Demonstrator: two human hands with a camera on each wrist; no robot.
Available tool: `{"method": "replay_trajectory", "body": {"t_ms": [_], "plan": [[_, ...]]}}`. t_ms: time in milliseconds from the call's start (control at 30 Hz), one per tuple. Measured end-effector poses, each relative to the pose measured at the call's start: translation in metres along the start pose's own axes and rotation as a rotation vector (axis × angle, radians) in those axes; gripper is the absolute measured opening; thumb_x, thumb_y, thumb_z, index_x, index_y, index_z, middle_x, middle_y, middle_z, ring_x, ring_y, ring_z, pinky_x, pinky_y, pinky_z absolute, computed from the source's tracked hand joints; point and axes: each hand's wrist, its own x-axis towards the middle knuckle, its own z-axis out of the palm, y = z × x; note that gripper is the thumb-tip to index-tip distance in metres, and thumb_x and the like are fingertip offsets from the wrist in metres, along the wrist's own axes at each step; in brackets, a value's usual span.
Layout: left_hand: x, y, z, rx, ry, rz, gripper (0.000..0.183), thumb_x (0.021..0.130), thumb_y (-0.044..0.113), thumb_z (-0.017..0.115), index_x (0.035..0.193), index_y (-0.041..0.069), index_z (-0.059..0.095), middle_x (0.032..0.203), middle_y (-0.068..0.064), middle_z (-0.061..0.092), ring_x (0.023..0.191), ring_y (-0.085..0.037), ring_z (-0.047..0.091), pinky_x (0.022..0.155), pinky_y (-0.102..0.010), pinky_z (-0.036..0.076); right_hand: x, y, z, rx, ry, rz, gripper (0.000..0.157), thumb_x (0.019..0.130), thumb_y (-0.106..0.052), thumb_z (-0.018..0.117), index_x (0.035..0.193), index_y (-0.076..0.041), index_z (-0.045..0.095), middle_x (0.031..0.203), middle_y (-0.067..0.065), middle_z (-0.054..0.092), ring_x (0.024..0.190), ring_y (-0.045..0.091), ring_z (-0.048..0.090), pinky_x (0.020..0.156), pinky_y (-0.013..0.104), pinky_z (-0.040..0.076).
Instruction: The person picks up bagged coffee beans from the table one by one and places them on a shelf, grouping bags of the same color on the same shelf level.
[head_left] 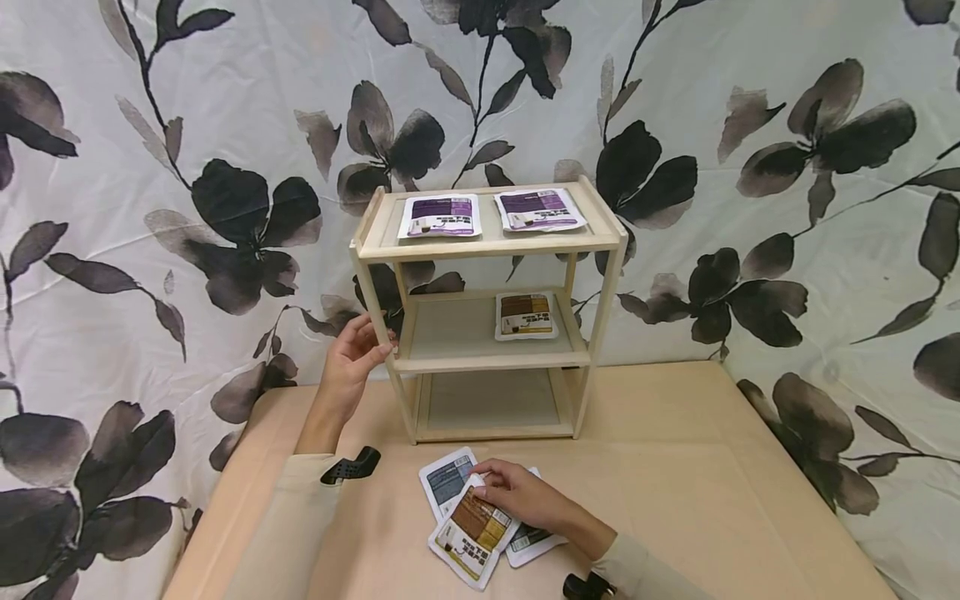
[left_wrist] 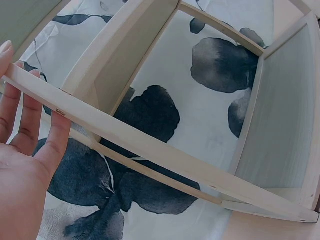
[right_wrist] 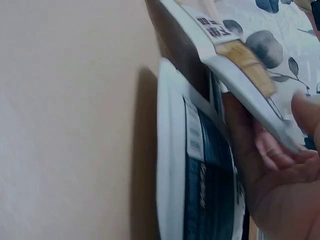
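Note:
A light wooden three-tier shelf rack [head_left: 491, 364] stands on the table, and my left hand [head_left: 347, 371] grips its left front post beside the middle tier. In the left wrist view the fingers [left_wrist: 55, 142] of that hand reach behind the post [left_wrist: 125, 132]. Low over the table in front of the rack, my right hand [head_left: 528, 500] pinches a brown-and-gold flat packet [head_left: 474, 537] by its upper edge. Beneath it lie dark blue-grey packets, one at the left [head_left: 444, 479] and another at the right [head_left: 531, 543], partly covered by the hand and the brown packet.
Two purple packets, one left [head_left: 440, 217] and one right [head_left: 540, 208], lie on the top tier. Another brown packet [head_left: 527, 317] lies at the right of the middle tier. Behind the table [head_left: 675, 467] hangs a floral cloth [head_left: 825, 250].

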Motion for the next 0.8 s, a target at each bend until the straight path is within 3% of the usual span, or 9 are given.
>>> {"method": "replay_trajectory", "body": {"t_ms": [167,233,333,400,500,600,800], "plan": [[-0.0015,0.0000,-0.0002,-0.003,0.000,0.002,0.052,0.095,-0.009,0.063,0.143,-0.006,0.044,0.112,-0.009,0.065,0.102,-0.014,0.066,0.086,-0.026,0.056,-0.0047,0.0006,-0.0038,-0.104,-0.050,0.028,0.083,0.083,-0.015,0.085,0.152,-0.007,0.040,0.136,0.009,0.054,0.125,0.024,0.052,0.103,0.029,0.045],[-0.0022,-0.0005,-0.0006,-0.005,0.006,0.004,0.050,0.095,-0.008,0.063,0.142,0.000,0.050,0.114,-0.015,0.064,0.102,-0.015,0.066,0.086,-0.027,0.056,-0.0054,0.0014,-0.0034,-0.102,-0.064,0.016,0.089,0.078,-0.009,0.087,0.153,-0.008,0.039,0.135,0.009,0.054,0.122,0.022,0.053,0.101,0.027,0.045],[-0.0030,-0.0007,-0.0007,-0.013,0.013,0.004,0.049,0.094,-0.008,0.064,0.140,0.007,0.054,0.115,-0.020,0.062,0.102,-0.016,0.066,0.086,-0.026,0.056,-0.0047,0.0040,-0.0011,-0.011,-0.067,-0.022,0.084,0.080,0.001,0.082,0.152,-0.002,0.039,0.126,0.011,0.059,0.109,0.017,0.062,0.090,0.022,0.051],[-0.0031,-0.0008,-0.0006,-0.022,0.007,0.004,0.049,0.095,-0.009,0.063,0.141,0.004,0.052,0.114,-0.017,0.063,0.102,-0.016,0.066,0.087,-0.026,0.056,-0.0037,0.0057,0.0007,0.074,-0.066,-0.042,0.079,0.083,0.006,0.077,0.152,0.001,0.038,0.119,0.014,0.063,0.101,0.015,0.066,0.082,0.022,0.055],[-0.0025,-0.0009,-0.0002,-0.031,-0.001,0.002,0.050,0.095,-0.010,0.062,0.142,-0.004,0.046,0.112,-0.008,0.064,0.102,-0.015,0.066,0.088,-0.026,0.057,-0.0026,0.0076,0.0032,0.135,-0.062,-0.065,0.072,0.090,0.006,0.070,0.154,-0.001,0.038,0.123,0.020,0.065,0.102,0.017,0.069,0.081,0.024,0.058],[-0.0016,-0.0011,-0.0002,-0.030,-0.001,0.005,0.052,0.095,-0.010,0.062,0.143,-0.007,0.042,0.110,-0.005,0.065,0.102,-0.015,0.067,0.088,-0.027,0.057,-0.0017,0.0078,0.0047,0.113,-0.042,-0.078,0.064,0.096,0.000,0.066,0.154,-0.007,0.042,0.132,0.020,0.063,0.104,0.017,0.069,0.082,0.026,0.058],[0.0002,-0.0014,-0.0006,-0.020,0.002,0.005,0.049,0.095,-0.008,0.063,0.140,0.006,0.054,0.111,-0.011,0.063,0.102,-0.015,0.066,0.087,-0.028,0.056,0.0001,0.0087,0.0058,-0.057,0.021,-0.098,0.035,0.100,-0.007,0.061,0.134,-0.012,0.067,0.128,0.009,0.068,0.094,0.008,0.061,0.078,0.019,0.050]]}}
